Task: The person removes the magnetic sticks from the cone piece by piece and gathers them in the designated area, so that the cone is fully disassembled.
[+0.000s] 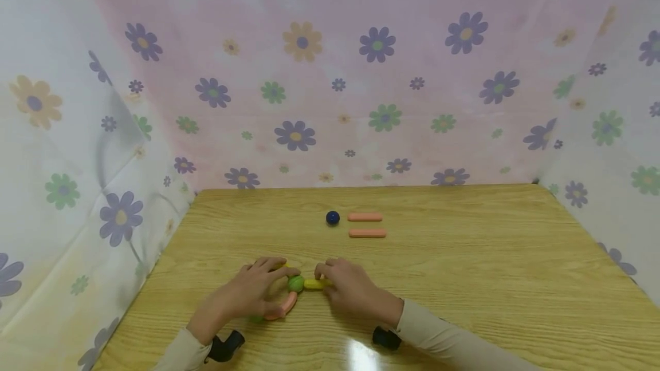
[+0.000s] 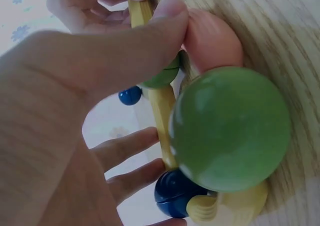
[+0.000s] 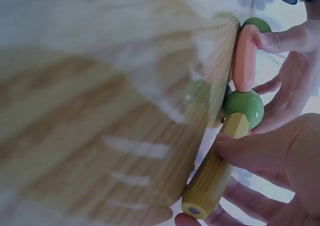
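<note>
My left hand point(image 1: 247, 291) holds a joined frame of toy balls and rods on the table. Its thumb presses the curved coral rod point(image 1: 287, 304), while other fingers reach the yellow rod point(image 2: 162, 118) on the frame's far side. A large green ball point(image 2: 230, 128) and a dark blue ball point(image 2: 177, 193) belong to this frame. At its right corner sits another green ball point(image 1: 296, 284). Between thumb and fingers, my right hand point(image 1: 353, 288) pinches a yellow rod point(image 3: 210, 178), one end against that green ball and a grey disc showing in its free end.
Farther back on the wooden table point(image 1: 464, 256) lie a dark blue ball point(image 1: 332, 218) and two straight coral rods, a rear one point(image 1: 365, 217) and a nearer one point(image 1: 367, 233). Flower-patterned cloth point(image 1: 335, 62) encloses the table's back and sides.
</note>
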### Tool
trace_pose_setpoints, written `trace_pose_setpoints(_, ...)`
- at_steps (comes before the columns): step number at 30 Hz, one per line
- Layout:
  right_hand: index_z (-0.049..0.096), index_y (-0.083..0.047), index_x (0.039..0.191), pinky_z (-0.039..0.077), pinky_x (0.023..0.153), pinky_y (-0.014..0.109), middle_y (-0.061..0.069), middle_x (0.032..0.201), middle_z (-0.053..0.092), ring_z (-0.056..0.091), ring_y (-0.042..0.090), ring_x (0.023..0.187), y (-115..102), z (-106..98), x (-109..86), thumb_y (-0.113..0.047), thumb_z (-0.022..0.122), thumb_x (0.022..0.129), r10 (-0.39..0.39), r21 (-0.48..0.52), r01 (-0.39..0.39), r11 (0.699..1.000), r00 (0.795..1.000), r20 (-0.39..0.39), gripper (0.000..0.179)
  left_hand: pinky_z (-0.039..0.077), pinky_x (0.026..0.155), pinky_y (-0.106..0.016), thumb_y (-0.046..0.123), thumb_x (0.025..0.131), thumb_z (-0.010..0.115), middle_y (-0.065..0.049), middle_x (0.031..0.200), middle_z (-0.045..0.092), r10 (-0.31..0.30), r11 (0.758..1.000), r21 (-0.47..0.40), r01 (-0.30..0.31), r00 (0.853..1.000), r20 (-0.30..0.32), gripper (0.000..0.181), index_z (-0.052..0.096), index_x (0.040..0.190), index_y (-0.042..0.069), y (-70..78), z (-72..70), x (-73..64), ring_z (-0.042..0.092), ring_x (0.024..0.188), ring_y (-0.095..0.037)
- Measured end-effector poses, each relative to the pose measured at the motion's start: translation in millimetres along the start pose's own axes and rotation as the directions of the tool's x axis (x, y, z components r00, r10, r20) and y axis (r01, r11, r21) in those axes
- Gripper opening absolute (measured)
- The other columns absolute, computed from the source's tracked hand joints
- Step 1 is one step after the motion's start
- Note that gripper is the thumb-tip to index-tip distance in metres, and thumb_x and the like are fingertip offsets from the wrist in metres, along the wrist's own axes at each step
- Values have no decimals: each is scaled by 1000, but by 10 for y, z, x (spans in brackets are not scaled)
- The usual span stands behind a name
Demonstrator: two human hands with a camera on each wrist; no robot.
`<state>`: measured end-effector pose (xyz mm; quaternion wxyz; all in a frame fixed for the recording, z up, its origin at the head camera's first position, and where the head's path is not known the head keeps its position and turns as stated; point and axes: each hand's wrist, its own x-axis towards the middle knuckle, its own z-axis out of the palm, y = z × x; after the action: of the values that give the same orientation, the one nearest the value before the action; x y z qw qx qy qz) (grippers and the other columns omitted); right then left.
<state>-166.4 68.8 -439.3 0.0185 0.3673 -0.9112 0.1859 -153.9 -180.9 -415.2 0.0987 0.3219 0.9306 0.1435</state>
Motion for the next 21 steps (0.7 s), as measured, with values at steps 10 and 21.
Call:
trace_pose_setpoints(10, 67, -15, 102, 49, 66, 25, -3, 93, 62, 60, 13, 82, 22, -15, 11, -7, 74, 81, -35, -45, 35, 998, 999, 0, 24, 37, 88, -64, 44, 78, 75, -12, 143, 40, -26, 999, 28, 27, 1000, -17, 70, 47, 140, 26, -18, 34, 12, 36, 129, -35)
trace_pose_setpoints(21, 67, -13, 99, 49, 63, 26, -1, 90, 64, 61, 14, 80, 8, -41, 36, -8, 75, 80, -26, -51, 27, 998, 999, 24, 21, 38, 88, -64, 47, 76, 75, -12, 142, 42, -34, 999, 34, 35, 999, -31, 70, 49, 139, 28, -7, 33, 8, 39, 128, -37)
